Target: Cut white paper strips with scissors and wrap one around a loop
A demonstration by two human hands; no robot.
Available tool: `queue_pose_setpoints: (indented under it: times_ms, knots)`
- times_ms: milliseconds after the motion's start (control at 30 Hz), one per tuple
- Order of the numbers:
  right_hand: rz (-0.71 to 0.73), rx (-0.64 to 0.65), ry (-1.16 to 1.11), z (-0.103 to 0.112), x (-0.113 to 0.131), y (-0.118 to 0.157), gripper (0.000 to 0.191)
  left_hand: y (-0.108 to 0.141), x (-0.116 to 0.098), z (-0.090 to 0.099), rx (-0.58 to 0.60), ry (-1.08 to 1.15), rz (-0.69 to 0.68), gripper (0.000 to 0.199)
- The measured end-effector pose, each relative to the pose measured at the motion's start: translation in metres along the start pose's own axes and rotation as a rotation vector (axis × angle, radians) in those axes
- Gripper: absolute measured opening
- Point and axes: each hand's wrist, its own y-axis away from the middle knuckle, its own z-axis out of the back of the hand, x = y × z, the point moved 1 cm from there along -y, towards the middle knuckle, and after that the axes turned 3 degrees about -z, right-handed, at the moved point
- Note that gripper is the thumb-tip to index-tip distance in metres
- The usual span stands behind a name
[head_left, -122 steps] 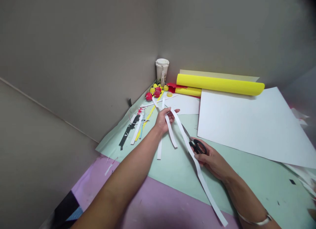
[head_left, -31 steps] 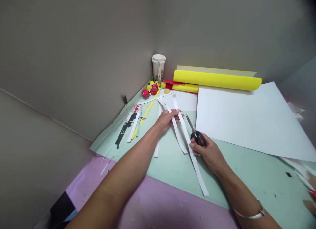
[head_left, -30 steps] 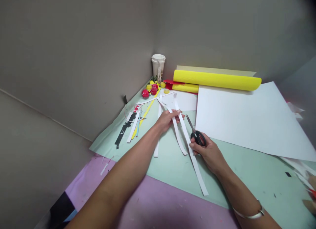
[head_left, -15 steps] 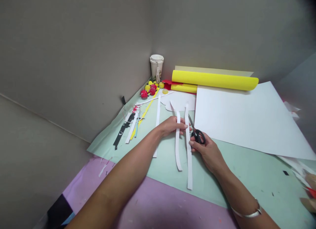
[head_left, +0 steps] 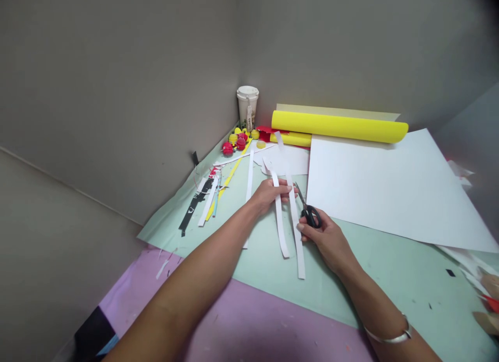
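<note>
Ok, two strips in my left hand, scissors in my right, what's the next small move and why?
Probably level the strips' lower ends. The left hand pinches two white strips, one hanging lower than the other. The right hand holds the scissors beside them, blades shut and not on the paper.

— What's different with the white paper strips (head_left: 290, 206)?
— The left hand (head_left: 268, 194) has swung them from splayed diagonals to nearly parallel.
— And the right hand (head_left: 325, 240)?
— It slid nearer, scissors (head_left: 307, 210) alongside them.

Strips: two long white paper strips (head_left: 290, 216) are lying side by side, their far ends lifting off the surface.
Scissors: black-handled scissors (head_left: 307, 208) are pointing away, blades shut, just right of the strips.
</note>
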Motion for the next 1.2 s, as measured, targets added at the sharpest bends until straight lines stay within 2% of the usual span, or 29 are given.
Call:
queue_pose_setpoints:
  times_ms: [233, 467, 600, 700, 800, 900, 1067, 1200]
  knots:
    - [-0.003, -0.017, -0.003, 0.001, 0.000, 0.000, 0.043, -0.001, 0.003, 0.001, 0.023, 0.015, -0.003, 0.024]
    - [0.025, -0.057, -0.045, 0.003, -0.005, -0.002, 0.044, 0.006, -0.004, 0.000, 0.221, -0.097, 0.054, 0.046]
    - [0.028, -0.077, -0.068, 0.003, -0.006, -0.004, 0.044, 0.011, -0.003, -0.002, 0.308, -0.227, 0.072, 0.041]
    - [0.030, -0.088, -0.067, 0.003, -0.005, -0.004, 0.045, 0.014, 0.000, -0.002, 0.361, -0.240, 0.089, 0.039]
    - [0.034, -0.099, -0.074, 0.003, -0.003, -0.003, 0.048, 0.014, 0.003, -0.003, 0.339, -0.251, 0.116, 0.035]
    - [0.036, -0.113, -0.073, 0.003, -0.002, -0.002, 0.049, 0.013, 0.005, -0.007, 0.266, -0.277, 0.123, 0.026]
    - [0.035, -0.091, -0.049, 0.003, 0.001, -0.001, 0.051, 0.011, 0.009, -0.014, 0.138, -0.183, 0.106, 0.020]
    - [0.028, -0.098, -0.056, 0.003, 0.003, 0.001, 0.051, 0.015, 0.010, -0.016, 0.150, -0.142, 0.133, 0.021]
